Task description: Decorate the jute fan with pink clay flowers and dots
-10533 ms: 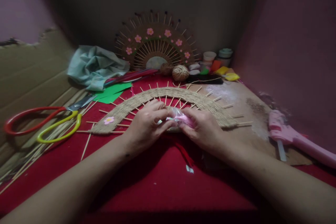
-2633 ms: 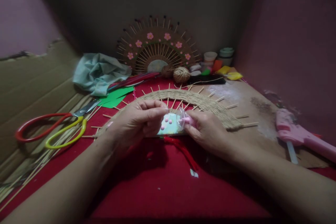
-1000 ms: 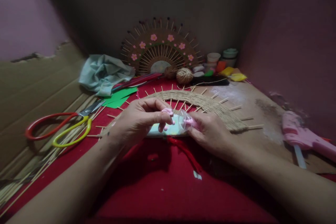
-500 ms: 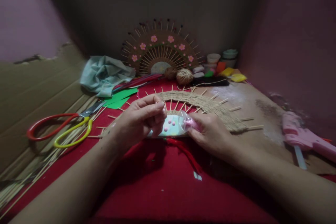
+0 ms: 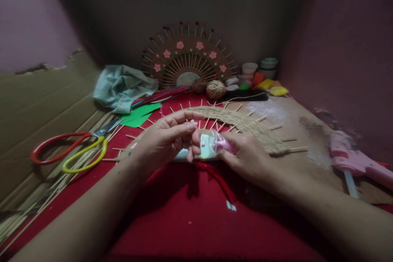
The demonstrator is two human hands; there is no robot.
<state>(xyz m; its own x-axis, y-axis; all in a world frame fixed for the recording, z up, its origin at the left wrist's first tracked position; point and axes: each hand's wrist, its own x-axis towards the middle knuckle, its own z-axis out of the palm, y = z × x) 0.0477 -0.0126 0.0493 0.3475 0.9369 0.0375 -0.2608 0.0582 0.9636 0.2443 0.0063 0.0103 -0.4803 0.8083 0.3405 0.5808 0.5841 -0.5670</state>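
"Mid-table, at the left thumb tip: small pink bit (image 5: 193, 121). What changed?"

"Left hand (image 5: 167, 133). Pinched half a second ago, now spread, index stretched clear of the thumb. Can't tell if another finger props the bit."

"Meaning?"

"My read: a pause in shaping it. Bit isn't on the pale blue panel (image 5: 208, 141)."

"Panel status?"

"Partly behind the left hand. One pink dot (image 5: 203, 144) shows; three showed before. Fingers likely cover the others, so no loss, I'd judge."

"Right hand (image 5: 245, 151)?"

"Same as before: thumb and fingers pinching a pink lump (image 5: 224, 145) in clear plastic, by the panel's right part. Stock looks ready to hand."

"Further out?"

"Woven arc (image 5: 251, 131) curves round the panel's far side. Scissors (image 5: 98, 132) left, glue gun (image 5: 344, 153) right, neither in hand. Flowered fan (image 5: 189, 44) stands far back, unmoved."
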